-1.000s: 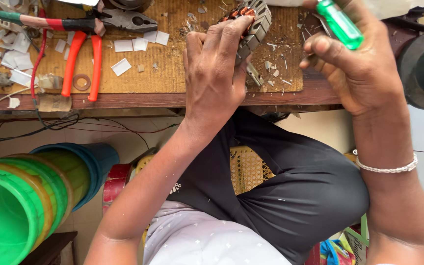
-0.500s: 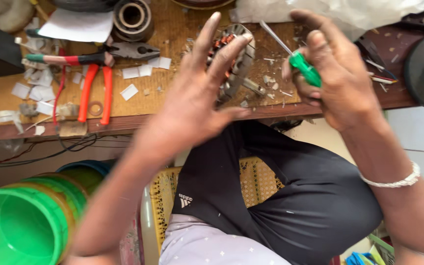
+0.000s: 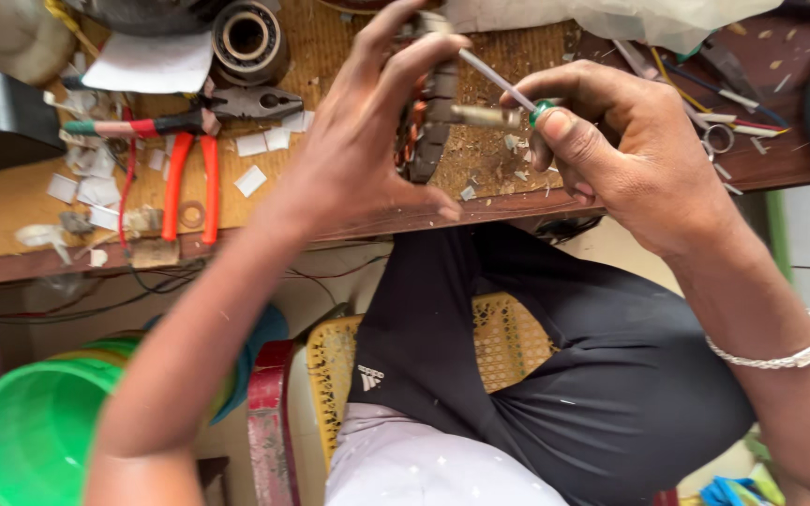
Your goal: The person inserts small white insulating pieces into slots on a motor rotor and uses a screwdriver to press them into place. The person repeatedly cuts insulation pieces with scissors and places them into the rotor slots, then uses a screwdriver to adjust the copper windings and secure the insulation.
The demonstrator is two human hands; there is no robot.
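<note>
My left hand [image 3: 367, 141] grips a round motor stator [image 3: 428, 112] with copper windings, held on edge over the wooden workbench [image 3: 11, 211]. My right hand [image 3: 630, 155] is closed on a green-handled screwdriver [image 3: 503, 86]; its thin metal shaft points up and left toward the top of the stator. A brass-coloured shaft [image 3: 485, 116] sticks out of the stator toward my right thumb. Most of the stator is hidden behind my left fingers.
Red-handled pliers [image 3: 189, 173] and a second plier-like tool [image 3: 180, 120] lie on the bench at left among white paper scraps [image 3: 264, 142]. A bearing ring [image 3: 246, 37] sits at the back. Wires and small tools [image 3: 714, 103] lie at right. Green buckets [image 3: 35, 431] stand below left.
My left hand has closed around the stator and tipped it up. My right hand has turned the screwdriver so its shaft now points at the stator's top.
</note>
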